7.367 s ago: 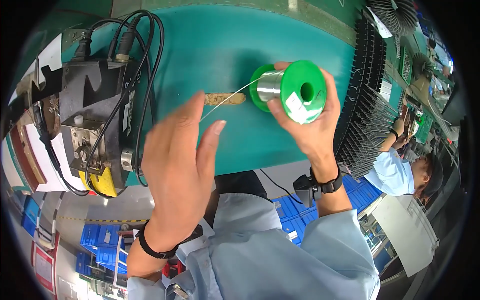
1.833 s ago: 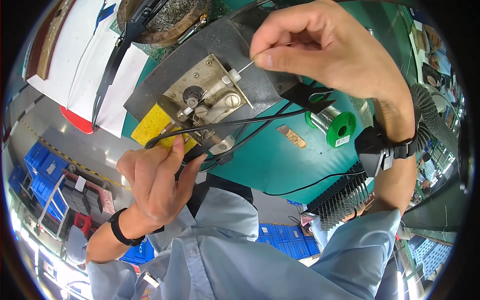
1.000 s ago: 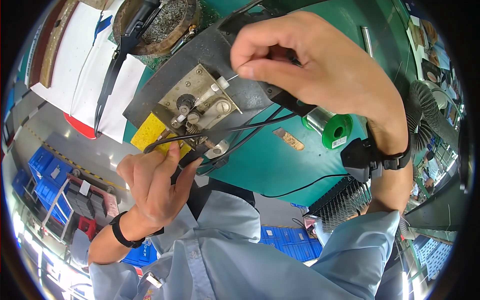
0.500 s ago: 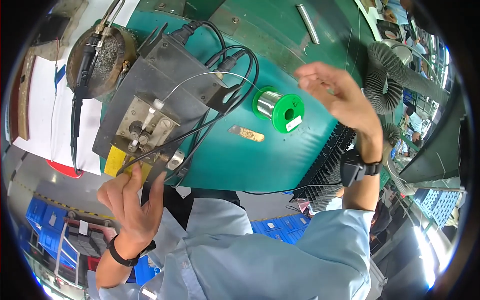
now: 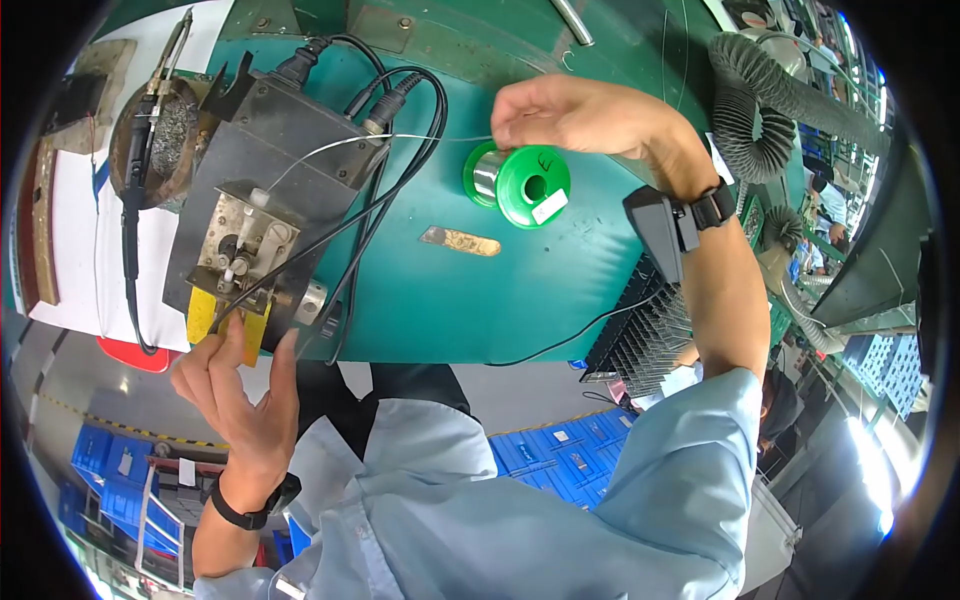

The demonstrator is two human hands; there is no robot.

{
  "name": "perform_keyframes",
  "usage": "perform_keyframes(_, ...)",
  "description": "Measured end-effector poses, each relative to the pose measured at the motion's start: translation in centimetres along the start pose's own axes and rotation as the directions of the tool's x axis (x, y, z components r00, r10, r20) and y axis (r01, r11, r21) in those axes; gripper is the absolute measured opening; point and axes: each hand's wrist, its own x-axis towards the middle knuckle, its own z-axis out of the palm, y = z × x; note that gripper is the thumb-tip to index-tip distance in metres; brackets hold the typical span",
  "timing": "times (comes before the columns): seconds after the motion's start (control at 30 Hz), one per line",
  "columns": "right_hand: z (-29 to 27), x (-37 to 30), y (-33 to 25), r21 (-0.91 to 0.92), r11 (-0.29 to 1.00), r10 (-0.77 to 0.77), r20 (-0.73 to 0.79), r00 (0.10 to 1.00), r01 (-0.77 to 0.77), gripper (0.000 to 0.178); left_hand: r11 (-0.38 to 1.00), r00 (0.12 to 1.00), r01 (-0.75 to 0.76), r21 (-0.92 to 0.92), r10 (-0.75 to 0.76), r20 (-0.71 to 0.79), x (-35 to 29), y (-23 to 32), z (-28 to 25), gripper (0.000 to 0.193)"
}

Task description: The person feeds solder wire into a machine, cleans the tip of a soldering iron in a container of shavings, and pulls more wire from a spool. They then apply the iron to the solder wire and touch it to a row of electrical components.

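My right hand (image 5: 565, 115) reaches over the bench with its fingertips pinched together on a strand of solder wire (image 5: 330, 147). The strand bends down to a white guide on the dark metal wire feeder (image 5: 290, 130). Just below that hand, a green spool of solder wire (image 5: 514, 200) lies on its side. At the feeder's front end, my left hand (image 5: 240, 400) has its index fingertip against the yellow label (image 5: 201, 313), near the end of a black cable. Its thumb stands apart, and nothing shows between thumb and fingers.
A soldering iron (image 5: 135, 200) rests across a round pot (image 5: 173, 145) at the left. Black cables (image 5: 390, 195) loop beside the feeder. A small flat strip (image 5: 460, 240) lies on the green mat. At the right are a black slotted rack (image 5: 640, 330) and a ribbed hose (image 5: 735, 110).
My right hand has swung left and taken hold of the solder wire above the spool. The strand now runs straighter. My left hand keeps its place at the feeder while the view shifts.
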Motion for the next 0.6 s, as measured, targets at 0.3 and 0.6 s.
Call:
perform_keyframes(0.3,6.0,-6.4,0.9,0.052,0.978,-0.132,-0.601,0.789,0.203,0.013,1.000,1.000,-0.025,0.005,0.025,-0.009,0.1,-0.2,0.3,0.059)
perform_keyframes(0.6,12.9,-7.8,-1.2,-0.086,0.993,-0.121,-0.717,0.687,0.084,0.014,1.000,1.000,-0.025,-0.003,0.025,0.001,0.1,-0.4,0.2,0.057)
